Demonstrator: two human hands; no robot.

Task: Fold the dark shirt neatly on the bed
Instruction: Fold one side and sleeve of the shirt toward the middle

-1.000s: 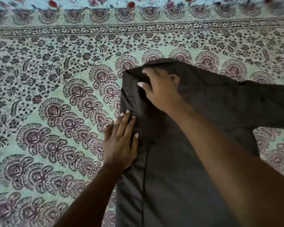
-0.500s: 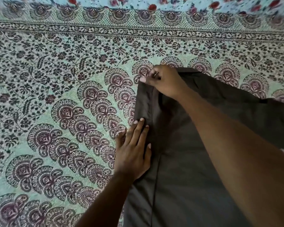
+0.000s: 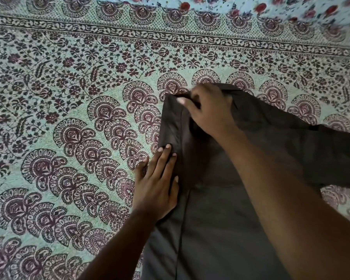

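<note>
The dark shirt [image 3: 220, 209] lies on the bed, running from the bottom edge up to the middle of the view. One sleeve [image 3: 331, 156] stretches off to the right. A narrow strip along its left side is folded over. My left hand [image 3: 158, 184] lies flat, fingers together, on that folded left edge. My right hand [image 3: 208, 110] is at the shirt's top left corner, fingers closed on the cloth there. My right forearm crosses the shirt and hides part of it.
The bed is covered by a light green sheet [image 3: 73, 110] printed with maroon floral and fan motifs. A banded border [image 3: 170, 35] runs along the far side. A blue cloth with red flowers [image 3: 291, 7] lies beyond it.
My right hand has gone from lying flat near the shirt's top to gripping the top left corner. The left hand stays pressed on the folded edge. The view has shifted, showing more sheet at left.
</note>
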